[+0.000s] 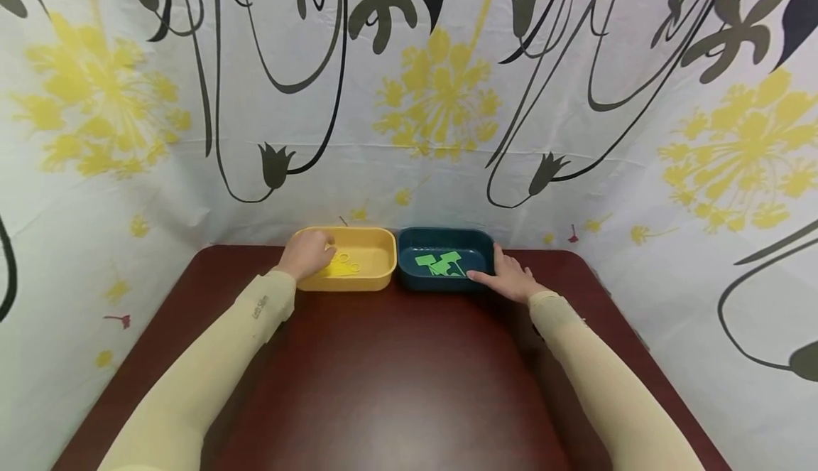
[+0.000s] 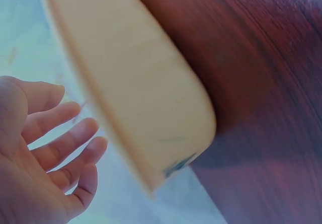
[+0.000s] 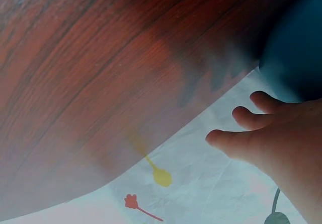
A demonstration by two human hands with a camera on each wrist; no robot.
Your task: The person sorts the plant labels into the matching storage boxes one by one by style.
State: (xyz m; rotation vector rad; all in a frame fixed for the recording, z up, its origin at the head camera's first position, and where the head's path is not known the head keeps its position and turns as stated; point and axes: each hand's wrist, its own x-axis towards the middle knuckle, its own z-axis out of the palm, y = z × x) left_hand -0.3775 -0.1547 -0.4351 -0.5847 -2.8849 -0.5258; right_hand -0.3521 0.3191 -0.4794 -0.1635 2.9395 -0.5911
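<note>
In the head view my left hand (image 1: 307,253) is over the left end of a yellow plastic bin (image 1: 375,283). Its fingers look loosely bent in the left wrist view, with nothing between them. Flat yellow pieces (image 1: 341,266), some with ring shapes, lie in that bin. My right hand (image 1: 511,278) is at the right end of a dark teal bin (image 1: 441,284), thumb spread over the front corner and index finger along the right side. Several flat green pieces (image 1: 441,263) lie inside. Three fairly straight fingers (image 3: 251,119) show beside the teal wall in the right wrist view.
Both bins stand side by side at the far edge of a dark reddish-brown table (image 1: 396,371). A white cloth (image 1: 358,130) with yellow flowers and dark stems hangs behind the table and along both sides.
</note>
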